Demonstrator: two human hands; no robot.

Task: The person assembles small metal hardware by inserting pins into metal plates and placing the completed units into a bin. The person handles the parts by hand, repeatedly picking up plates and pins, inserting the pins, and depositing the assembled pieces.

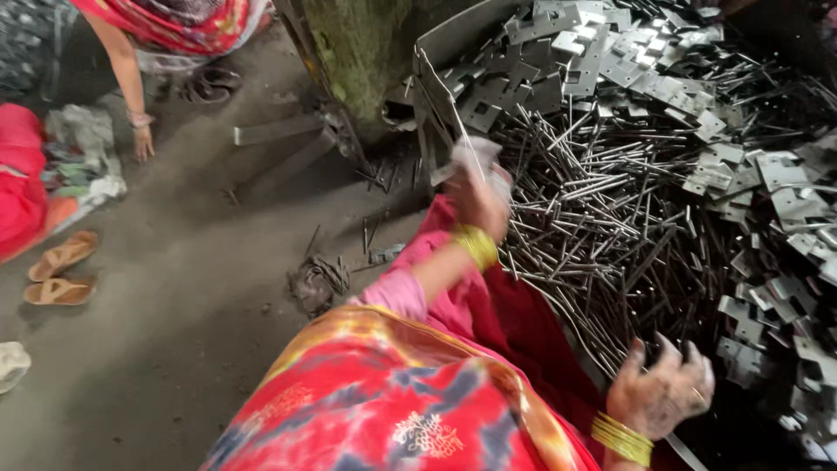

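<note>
My left hand (478, 199), blurred by motion and wearing yellow bangles, is raised at the near edge of a big heap of thin steel rods (602, 218). It is closed around a pale metal piece (475, 155) with a thin rod sticking up from it. My right hand (664, 391), grimy and also bangled, hovers with fingers spread and curled over the rods and the stamped grey metal plates (750, 331) at the lower right. It holds nothing. More square-holed plates (602, 52) are piled at the back of the heap.
A sheet-metal wall (436, 52) borders the heap on the left, beside a green machine column (357, 52). Another person (131, 78) crouches at the top left with a hand on the floor. Sandals (59, 270), flat bars (275, 131) and a wire wad (318, 281) lie on the concrete.
</note>
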